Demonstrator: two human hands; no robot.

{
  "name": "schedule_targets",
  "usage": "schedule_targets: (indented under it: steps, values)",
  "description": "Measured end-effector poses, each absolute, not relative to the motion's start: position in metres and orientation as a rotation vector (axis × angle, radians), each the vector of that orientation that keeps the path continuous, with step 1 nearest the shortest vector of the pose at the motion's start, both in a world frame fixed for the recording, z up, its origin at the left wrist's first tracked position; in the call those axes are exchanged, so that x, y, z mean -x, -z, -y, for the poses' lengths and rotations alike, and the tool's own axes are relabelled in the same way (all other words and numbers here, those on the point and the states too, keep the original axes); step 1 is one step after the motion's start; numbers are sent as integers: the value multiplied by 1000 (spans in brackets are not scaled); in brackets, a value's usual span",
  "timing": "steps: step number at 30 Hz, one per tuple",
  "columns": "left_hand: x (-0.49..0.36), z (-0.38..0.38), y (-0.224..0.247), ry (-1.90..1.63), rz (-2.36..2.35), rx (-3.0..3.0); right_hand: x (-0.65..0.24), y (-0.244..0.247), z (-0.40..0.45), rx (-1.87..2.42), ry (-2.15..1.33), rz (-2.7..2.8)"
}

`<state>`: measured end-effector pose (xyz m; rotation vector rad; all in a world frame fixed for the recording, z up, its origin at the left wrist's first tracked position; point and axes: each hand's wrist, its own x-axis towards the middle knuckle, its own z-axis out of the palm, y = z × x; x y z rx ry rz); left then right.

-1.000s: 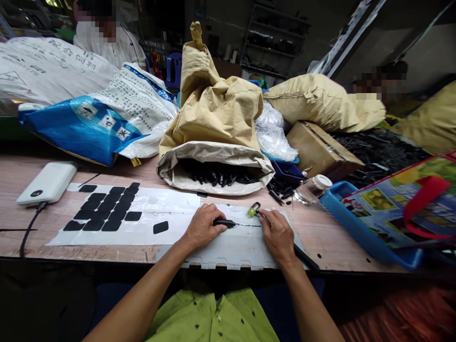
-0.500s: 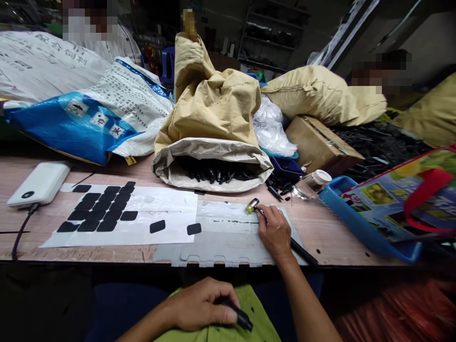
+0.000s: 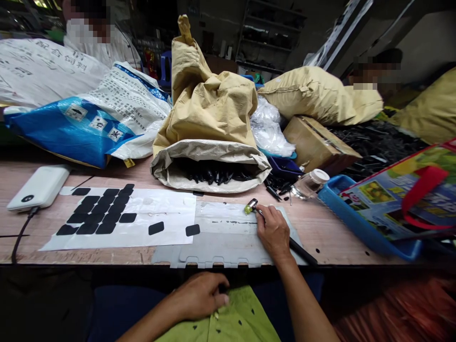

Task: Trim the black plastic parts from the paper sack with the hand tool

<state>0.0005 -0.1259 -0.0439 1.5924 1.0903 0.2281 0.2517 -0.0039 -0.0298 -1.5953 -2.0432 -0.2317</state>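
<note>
My right hand (image 3: 273, 232) is wrapped round a small hammer (image 3: 302, 250) above the grey mat (image 3: 221, 244). Its metal head with a yellow-green face points left, and the black grip sticks out behind my hand. Low over the green cloth (image 3: 245, 313) on my lap is my left hand (image 3: 199, 295), thumb and forefinger apart, with nothing visible between them. Its other fingers are partly hidden. Left of the mat, a white sheet (image 3: 171, 204) carries rows of black rounded pads (image 3: 95, 222). Behind the mat, a tan sack (image 3: 213, 114) lies with its mouth toward me, black pointed pieces (image 3: 213, 175) inside.
A white power bank (image 3: 39, 187) with a cable lies at left. To the right are a clear jar (image 3: 310, 184), a blue tray (image 3: 351, 213) with a colourful bag (image 3: 392, 190), and a cardboard box (image 3: 315, 142). Blue-white sacks (image 3: 92, 114) fill the back left. Two people sit beyond.
The black pointed piece that was in my left hand is out of sight, and that hand's thumb and forefinger have parted. My right hand keeps the hammer in nearly the same place.
</note>
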Motion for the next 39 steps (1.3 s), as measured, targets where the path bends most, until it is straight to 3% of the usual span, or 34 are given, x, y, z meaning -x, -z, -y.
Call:
schedule_targets:
  steps: [4, 6, 11, 16, 27, 31, 39]
  values:
    - [-12, 90, -24, -308, -877, -1627, -251, 30, 4, 1609, 223, 2042]
    - [-10, 50, -42, -465, -1044, -1623, -251, 29, 4, 1614, 220, 2043]
    - [18, -63, -43, -873, -1879, -1916, -252, 27, 3, 1598, 222, 2053]
    - [38, -114, -30, -611, -2019, -2204, -253, 26, 3, 1596, 208, 2045]
    - [31, -64, -32, -877, -1731, -2290, -251, 25, 3, 1618, 187, 2037]
    - [13, -26, -16, -819, -1467, -2212, -251, 26, 3, 1620, 201, 2038]
    - [6, -3, 20, -747, -1422, -2097, -251, 28, 3, 1618, 205, 2031]
